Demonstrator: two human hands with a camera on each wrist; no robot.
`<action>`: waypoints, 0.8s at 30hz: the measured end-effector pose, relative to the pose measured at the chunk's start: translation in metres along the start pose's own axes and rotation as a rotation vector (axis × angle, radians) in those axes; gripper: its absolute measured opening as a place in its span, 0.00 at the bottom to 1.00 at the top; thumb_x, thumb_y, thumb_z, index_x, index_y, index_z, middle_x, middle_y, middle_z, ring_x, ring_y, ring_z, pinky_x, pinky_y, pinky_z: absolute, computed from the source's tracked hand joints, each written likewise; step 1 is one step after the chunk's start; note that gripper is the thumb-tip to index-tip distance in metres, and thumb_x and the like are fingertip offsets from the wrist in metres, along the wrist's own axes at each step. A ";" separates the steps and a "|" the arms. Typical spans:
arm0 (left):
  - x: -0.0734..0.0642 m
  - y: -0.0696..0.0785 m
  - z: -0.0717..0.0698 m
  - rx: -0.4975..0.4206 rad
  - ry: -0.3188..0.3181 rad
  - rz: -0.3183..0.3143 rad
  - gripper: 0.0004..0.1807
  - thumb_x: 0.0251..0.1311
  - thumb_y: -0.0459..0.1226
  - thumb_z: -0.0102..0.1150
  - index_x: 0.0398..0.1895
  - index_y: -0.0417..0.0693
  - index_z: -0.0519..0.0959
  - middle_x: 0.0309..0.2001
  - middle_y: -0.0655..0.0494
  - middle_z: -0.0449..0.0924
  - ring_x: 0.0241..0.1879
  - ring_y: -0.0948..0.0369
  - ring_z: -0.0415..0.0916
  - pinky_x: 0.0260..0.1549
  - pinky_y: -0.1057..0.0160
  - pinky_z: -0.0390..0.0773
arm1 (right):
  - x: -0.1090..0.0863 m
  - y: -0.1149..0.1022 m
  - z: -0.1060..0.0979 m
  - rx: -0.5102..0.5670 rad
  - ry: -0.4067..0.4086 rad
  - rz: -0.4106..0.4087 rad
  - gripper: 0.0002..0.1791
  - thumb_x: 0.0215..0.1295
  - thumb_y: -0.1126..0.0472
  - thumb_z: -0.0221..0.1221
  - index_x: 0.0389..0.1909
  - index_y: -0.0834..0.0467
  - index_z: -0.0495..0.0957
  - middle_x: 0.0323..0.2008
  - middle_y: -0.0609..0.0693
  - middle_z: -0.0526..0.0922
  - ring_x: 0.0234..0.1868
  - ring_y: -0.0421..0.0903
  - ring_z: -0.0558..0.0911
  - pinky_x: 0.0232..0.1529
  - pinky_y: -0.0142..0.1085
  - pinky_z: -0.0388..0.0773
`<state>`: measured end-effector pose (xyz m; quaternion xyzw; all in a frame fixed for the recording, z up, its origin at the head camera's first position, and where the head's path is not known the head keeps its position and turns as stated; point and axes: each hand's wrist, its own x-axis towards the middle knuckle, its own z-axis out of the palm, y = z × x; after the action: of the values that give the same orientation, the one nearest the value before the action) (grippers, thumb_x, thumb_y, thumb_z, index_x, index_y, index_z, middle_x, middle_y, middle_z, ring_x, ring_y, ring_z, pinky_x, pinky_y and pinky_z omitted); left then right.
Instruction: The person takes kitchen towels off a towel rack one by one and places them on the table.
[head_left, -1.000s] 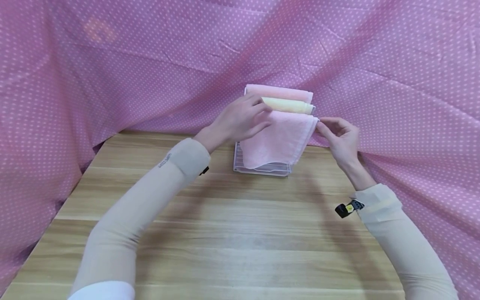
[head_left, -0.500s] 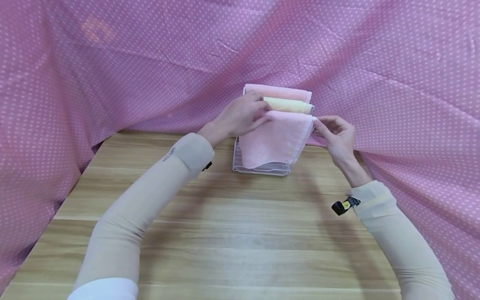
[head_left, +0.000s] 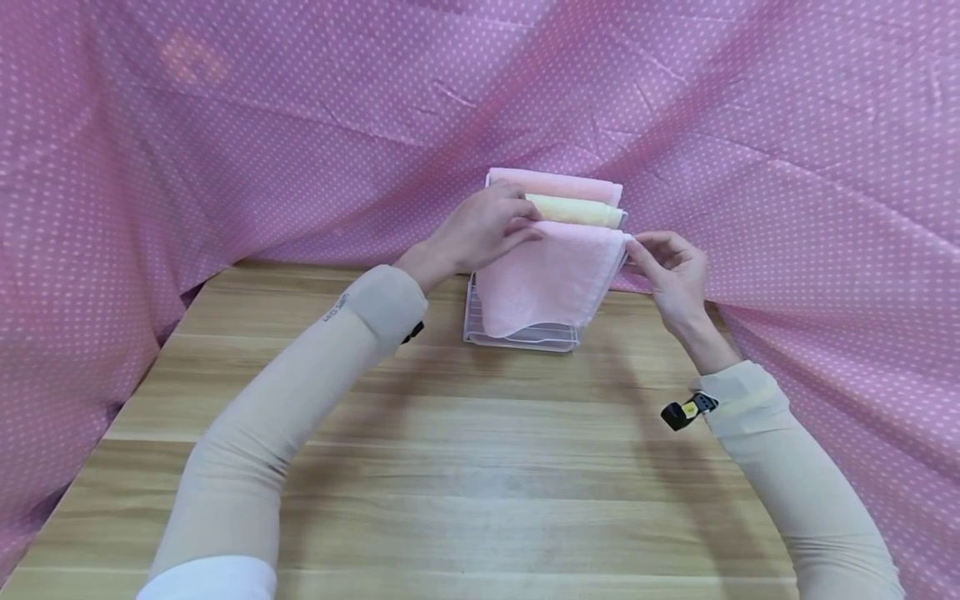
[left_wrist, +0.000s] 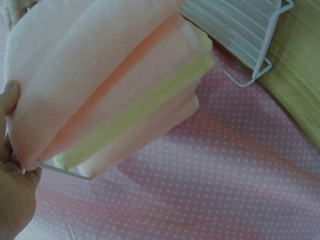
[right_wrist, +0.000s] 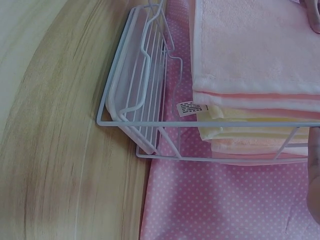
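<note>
A pink towel (head_left: 551,275) hangs folded over the front bar of a white wire rack (head_left: 540,338). My left hand (head_left: 487,227) pinches its upper left corner; in the left wrist view the thumb (left_wrist: 11,97) lies on the towel's face and the other fingers are partly hidden behind it. At the opposite end, my right hand (head_left: 673,275) pinches the towel's top right corner between thumb and forefinger, close to the bar. Behind it hang a yellow towel (head_left: 577,211) and another pink towel (head_left: 558,182). The right wrist view shows a small printed label (right_wrist: 191,108) beside the yellow one.
The rack's base holds a shallow white tray (right_wrist: 125,85) and stands toward the back of a wooden table (head_left: 480,467). Just behind it drapes a pink polka-dot cloth (head_left: 360,108), which also runs along both sides.
My right hand has shifted slightly left, and the towel's right corner with it. My left hand stays at the upper left corner, its fingers a little closer together. The rack appears slightly further left.
</note>
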<state>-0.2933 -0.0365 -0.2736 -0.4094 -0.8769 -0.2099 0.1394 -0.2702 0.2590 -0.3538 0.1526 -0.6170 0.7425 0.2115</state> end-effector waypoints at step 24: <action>0.002 0.012 -0.017 -0.047 0.060 -0.044 0.14 0.73 0.43 0.63 0.49 0.41 0.88 0.41 0.48 0.81 0.43 0.55 0.72 0.48 0.58 0.75 | 0.000 -0.001 -0.004 0.012 -0.030 0.029 0.14 0.67 0.79 0.62 0.35 0.56 0.87 0.30 0.46 0.90 0.30 0.38 0.90 0.36 0.31 0.89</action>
<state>-0.2839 -0.0364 -0.2550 -0.3867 -0.8759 -0.2455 0.1517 -0.2697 0.2636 -0.3532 0.1557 -0.6179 0.7468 0.1904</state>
